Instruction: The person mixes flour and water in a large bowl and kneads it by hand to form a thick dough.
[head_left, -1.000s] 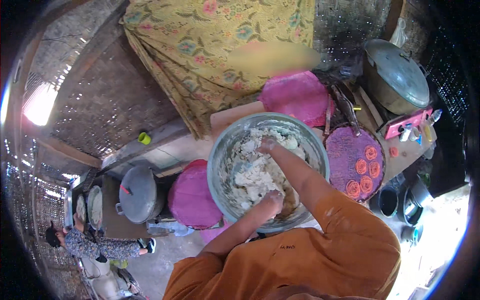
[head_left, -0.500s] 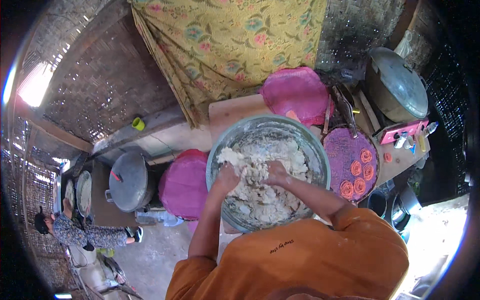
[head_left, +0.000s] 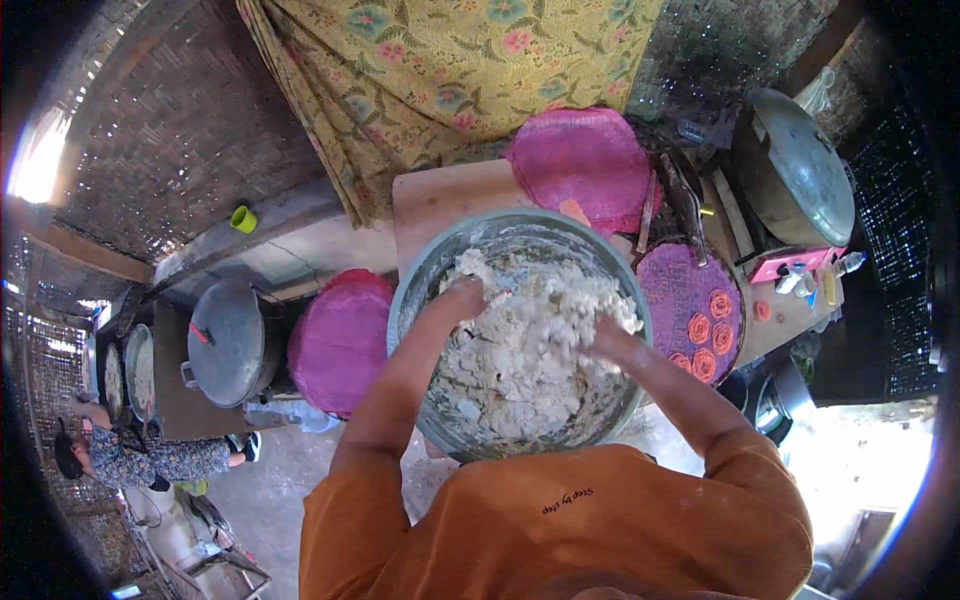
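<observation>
A wide grey-green basin [head_left: 398, 325] sits in front of me, full of pale, crumbly dough [head_left: 520, 375] with floury residue along its inner wall. On the dough's left part, my left hand [head_left: 464, 298] is closed with its fingers curled into the mass. My right hand [head_left: 608, 342] is over the right part of the basin, against a raised, loose clump of dough. Motion smears its fingers, so their grip does not show. Both forearms reach in over the near rim.
Pink round trays [head_left: 578, 165] lie behind and left of the basin. A purple tray [head_left: 665, 290] with orange coiled pieces is at right. A large lidded pot [head_left: 800, 170] stands on a pink stove [head_left: 785, 265]. Another pot [head_left: 230, 345] and a person [head_left: 150, 465] are at left.
My right hand has moved right and is now blurred, with dough heaped at the basin's right side. The left hand stays at the left, deeper in the dough. The view has shifted slightly.
</observation>
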